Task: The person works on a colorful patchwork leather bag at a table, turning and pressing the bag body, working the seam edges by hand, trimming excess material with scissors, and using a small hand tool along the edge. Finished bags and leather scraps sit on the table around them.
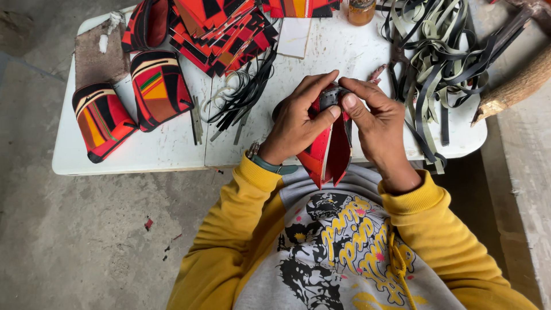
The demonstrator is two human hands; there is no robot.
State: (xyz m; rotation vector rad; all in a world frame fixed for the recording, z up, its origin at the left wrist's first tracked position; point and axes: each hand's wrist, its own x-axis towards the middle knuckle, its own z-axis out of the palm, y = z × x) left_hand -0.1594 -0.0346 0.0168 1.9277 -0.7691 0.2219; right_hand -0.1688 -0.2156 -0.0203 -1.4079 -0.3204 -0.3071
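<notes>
red piece held in both hands

a red and black cloth piece (pixel 330 150) is held over the near edge of the white table (pixel 344 51). it is pinched tight near its top by the left hand (pixel 298 123) and the right hand (pixel 376 123), with the fingers closed on it from both sides. its pointed end hangs down past the table edge. on the table, to the left of the hands, two sewn red pouches (pixel 132 103) are laid. a pile of red pieces (pixel 221 31) is seen at the far side. dark and green straps (pixel 436 63) are heaped on the right part of the table.
</notes>
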